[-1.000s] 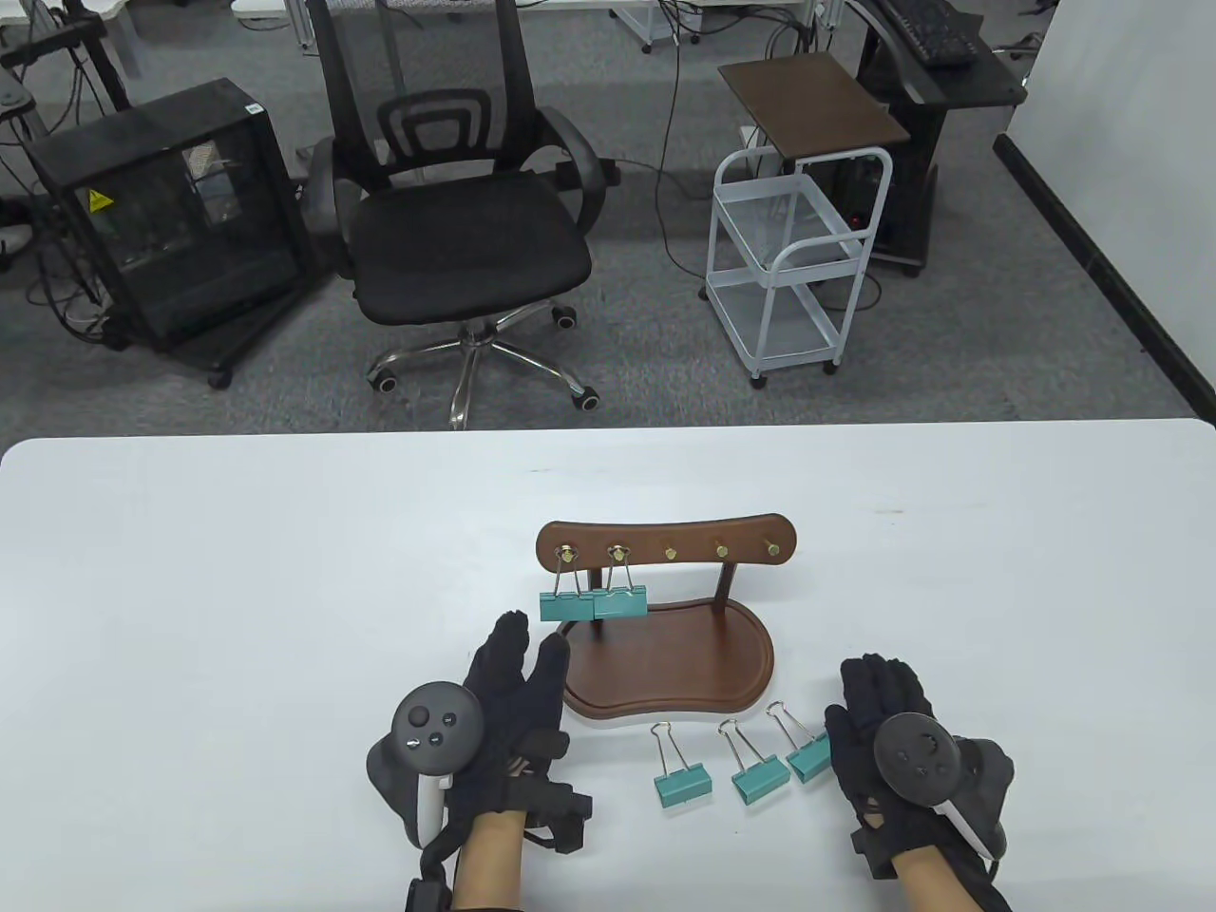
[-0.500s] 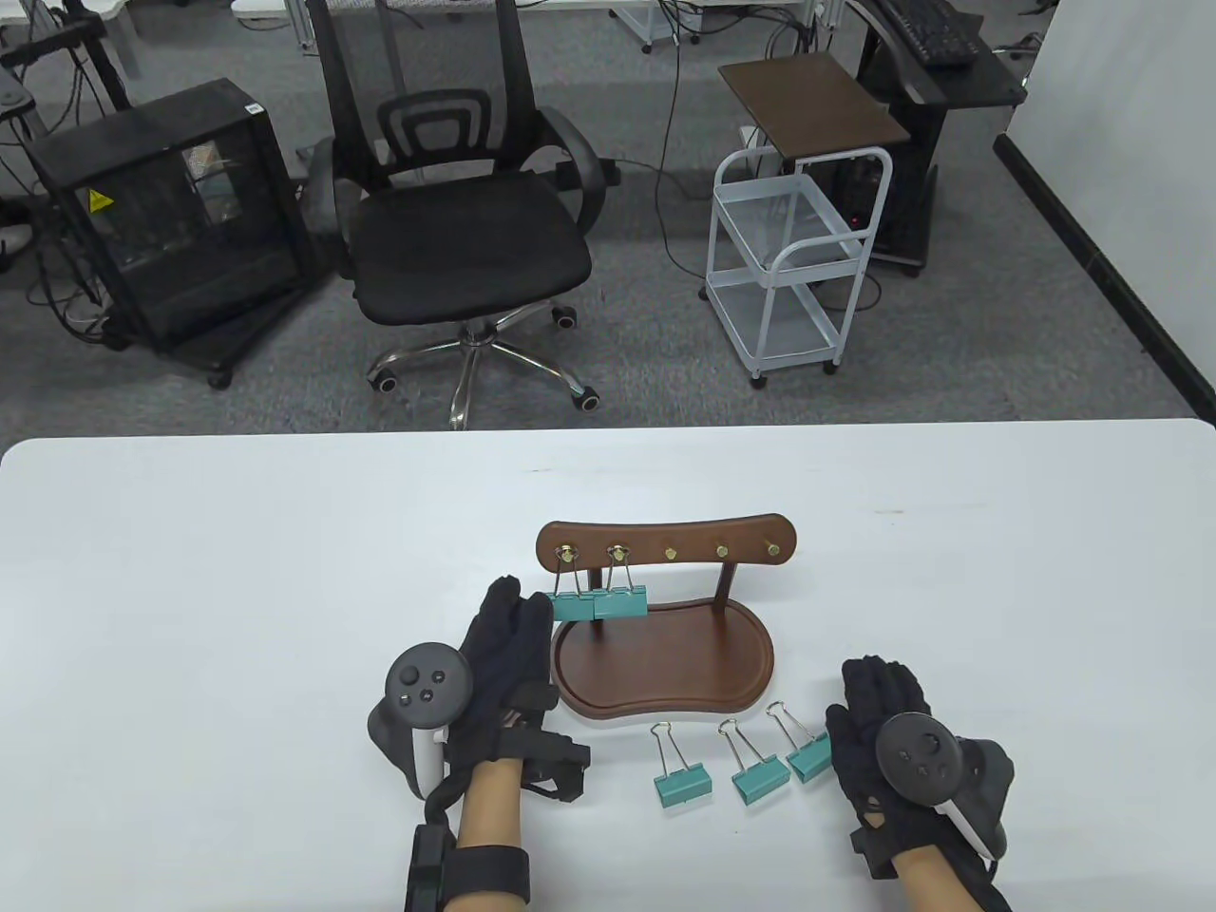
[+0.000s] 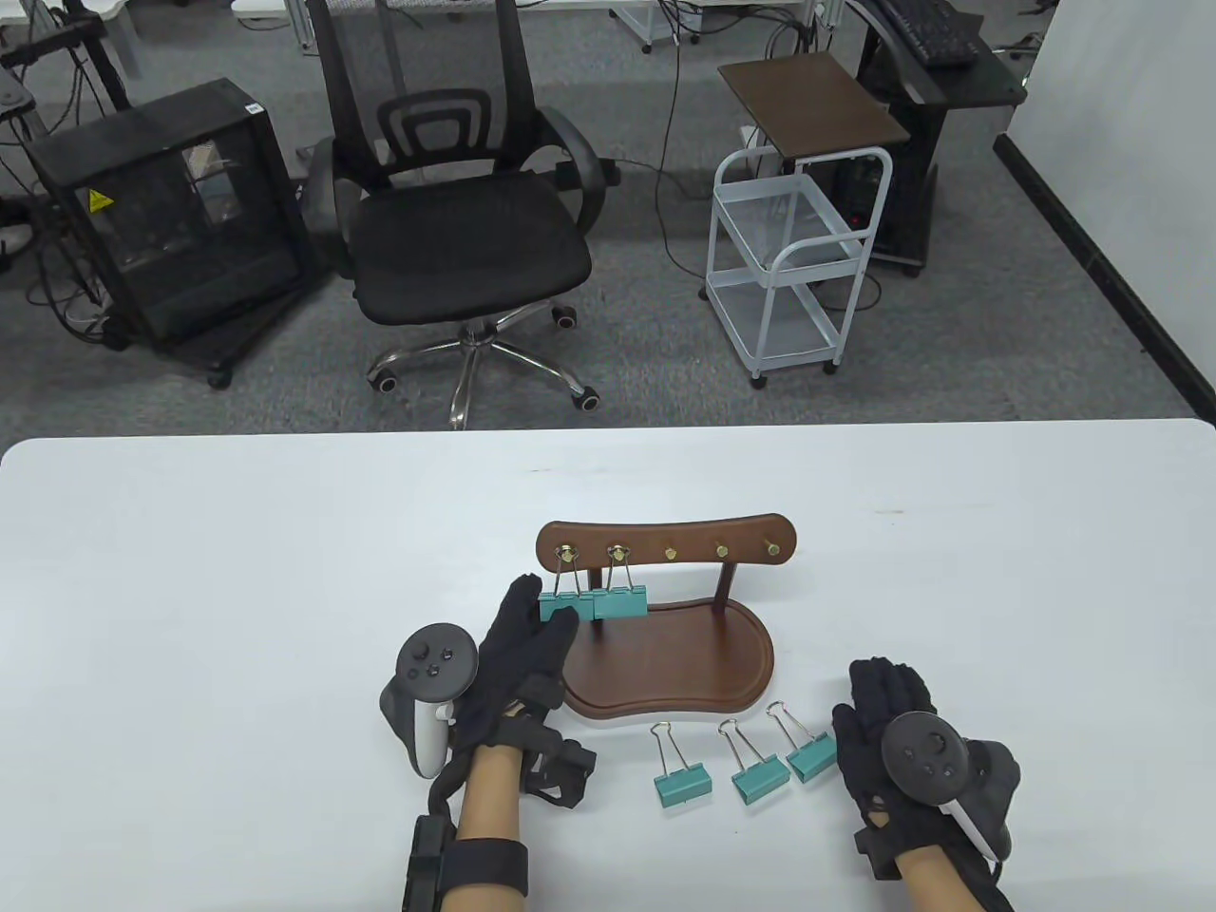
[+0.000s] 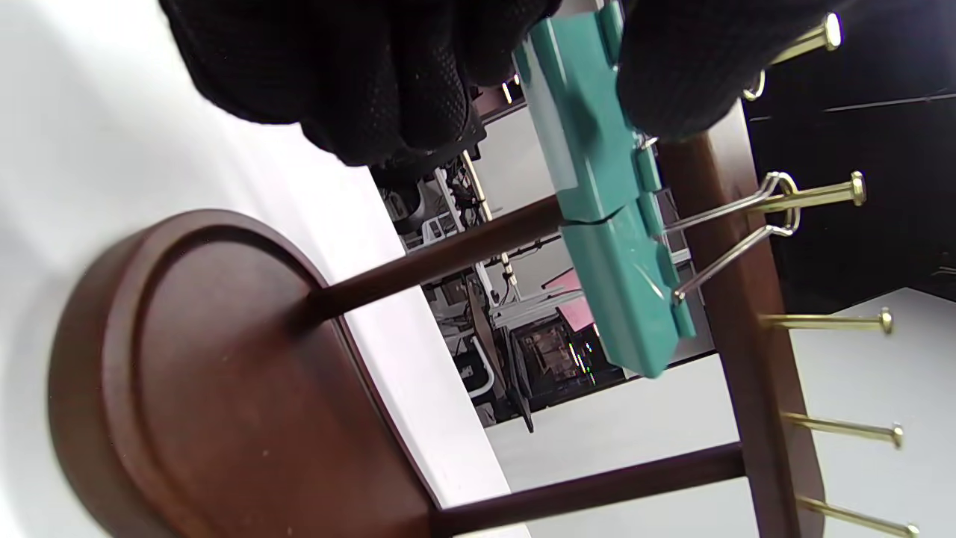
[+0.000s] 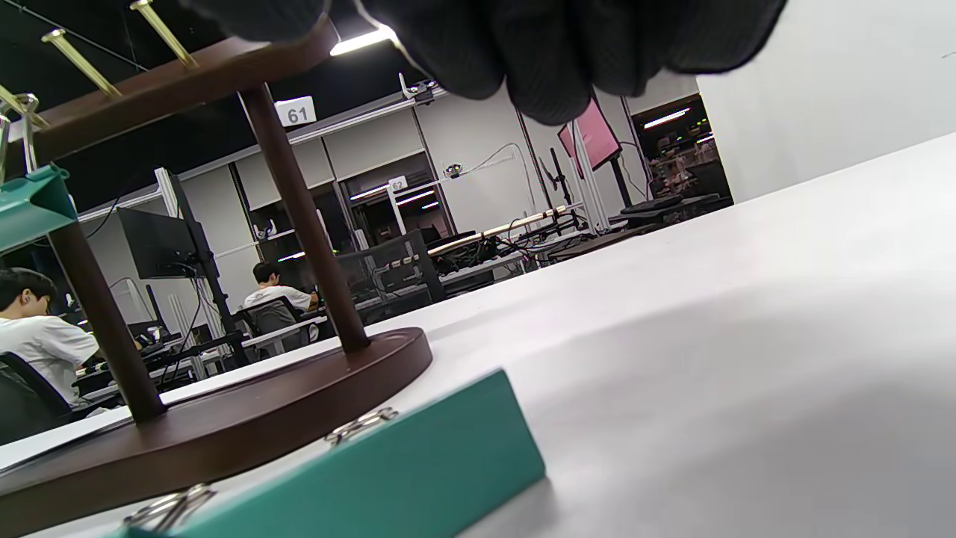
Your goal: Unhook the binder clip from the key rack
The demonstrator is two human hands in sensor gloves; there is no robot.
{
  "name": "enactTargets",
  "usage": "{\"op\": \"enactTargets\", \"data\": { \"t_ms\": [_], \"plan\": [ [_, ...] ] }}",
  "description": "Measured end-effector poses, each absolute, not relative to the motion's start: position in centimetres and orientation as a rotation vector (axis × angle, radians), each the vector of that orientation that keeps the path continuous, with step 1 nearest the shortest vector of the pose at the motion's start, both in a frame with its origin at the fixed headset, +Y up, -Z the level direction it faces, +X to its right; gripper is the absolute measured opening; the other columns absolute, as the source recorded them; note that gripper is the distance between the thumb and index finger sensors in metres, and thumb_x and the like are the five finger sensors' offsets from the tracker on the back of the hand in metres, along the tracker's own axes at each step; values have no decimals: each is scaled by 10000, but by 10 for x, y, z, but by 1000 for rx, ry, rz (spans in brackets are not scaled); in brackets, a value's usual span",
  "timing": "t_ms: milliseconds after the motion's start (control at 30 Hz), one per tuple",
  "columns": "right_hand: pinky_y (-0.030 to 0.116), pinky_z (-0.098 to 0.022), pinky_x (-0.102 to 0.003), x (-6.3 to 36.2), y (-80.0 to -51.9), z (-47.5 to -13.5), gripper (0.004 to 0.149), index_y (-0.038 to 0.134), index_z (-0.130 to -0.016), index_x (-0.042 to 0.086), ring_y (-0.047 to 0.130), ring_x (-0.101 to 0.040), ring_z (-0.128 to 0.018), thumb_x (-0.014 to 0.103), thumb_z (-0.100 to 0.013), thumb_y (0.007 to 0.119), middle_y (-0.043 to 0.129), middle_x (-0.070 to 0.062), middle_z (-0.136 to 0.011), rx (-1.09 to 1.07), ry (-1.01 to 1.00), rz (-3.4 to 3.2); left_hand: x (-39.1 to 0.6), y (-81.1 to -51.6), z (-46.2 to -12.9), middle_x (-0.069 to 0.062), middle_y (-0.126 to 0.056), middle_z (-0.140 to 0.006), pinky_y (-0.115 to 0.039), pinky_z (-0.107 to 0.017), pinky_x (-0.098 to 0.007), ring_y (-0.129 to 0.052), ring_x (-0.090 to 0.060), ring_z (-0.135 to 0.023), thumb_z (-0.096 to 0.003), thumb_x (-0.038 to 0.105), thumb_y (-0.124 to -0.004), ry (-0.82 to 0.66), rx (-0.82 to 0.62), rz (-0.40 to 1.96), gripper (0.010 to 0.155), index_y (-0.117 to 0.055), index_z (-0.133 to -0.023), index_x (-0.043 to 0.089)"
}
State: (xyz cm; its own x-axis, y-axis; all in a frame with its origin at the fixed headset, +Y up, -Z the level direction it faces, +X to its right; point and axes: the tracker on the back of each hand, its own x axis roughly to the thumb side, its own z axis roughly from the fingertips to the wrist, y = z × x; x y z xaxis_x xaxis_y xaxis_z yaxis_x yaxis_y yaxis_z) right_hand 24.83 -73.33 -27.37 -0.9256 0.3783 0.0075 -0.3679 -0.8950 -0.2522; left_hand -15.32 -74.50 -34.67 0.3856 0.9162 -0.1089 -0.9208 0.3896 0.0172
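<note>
A brown wooden key rack (image 3: 665, 539) with brass pegs stands on its kidney-shaped base (image 3: 684, 665) at the table's middle. Two teal binder clips hang from its two leftmost pegs. My left hand (image 3: 537, 632) pinches the leftmost clip (image 3: 559, 605) between thumb and fingers; its wire loop is still on the peg. The left wrist view shows this grip on the clip (image 4: 575, 97), with the second clip (image 4: 635, 299) beside it. My right hand (image 3: 879, 722) rests flat on the table, next to a loose clip (image 3: 810, 757), holding nothing.
Three teal clips lie on the table in front of the base: one on the left (image 3: 682, 785), one in the middle (image 3: 759, 779), and the one by my right hand. Three pegs on the rack's right (image 3: 722, 549) are bare.
My left hand moved forward and up from beside the base to the leftmost hanging clip and closed thumb and fingers on it. My right hand stayed nearly still.
</note>
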Motion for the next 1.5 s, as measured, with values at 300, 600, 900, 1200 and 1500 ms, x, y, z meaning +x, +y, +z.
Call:
{"op": "enactTargets", "data": {
  "t_ms": [300,600,900,1200,1500],
  "plan": [
    [616,-625,-505,249,-733,-274,604,624,-911,184,605,-410,-887,496,-394,636,659,-140,-983,-65,-344,2727,-152,-747,-349,-35,-730,-1065,-729,-683,-532,-835,-277,-904,-545,515,-740,109,-91,1289,658,-525,-1126,294],
    [618,-623,-505,250,-733,-274,602,628,-909,182,608,-410,-886,495,-395,636,664,-142,-980,-69,-343,2719,-155,-746,-349,-19,-741,-1054,-728,-696,-523,-835,-258,-907,-567,459,-696,100,-77,1351,562,-563,-1100,341],
    [620,-622,-506,250,-734,-274,600,632,-908,181,611,-410,-884,494,-396,636,667,-141,-979,-74,-345,2716,-158,-746,-348,-20,-749,-1049,-728,-696,-527,-838,-258,-904,-565,460,-706,98,-51,1332,554,-580,-1093,346],
    [621,-621,-505,251,-734,-274,599,634,-907,179,613,-410,-884,493,-397,636,671,-142,-978,-81,-337,2713,-161,-743,-347,-20,-752,-1047,-726,-697,-529,-837,-257,-904,-566,465,-713,91,-35,1340,555,-585,-1093,349],
    [621,-621,-506,252,-734,-274,598,639,-905,176,615,-411,-882,492,-397,637,676,-141,-975,-91,-337,2705,-162,-739,-347,-29,-762,-1038,-735,-693,-523,-847,-259,-893,-560,454,-729,62,-8,1374,554,-601,-1088,344]
  ]
}}
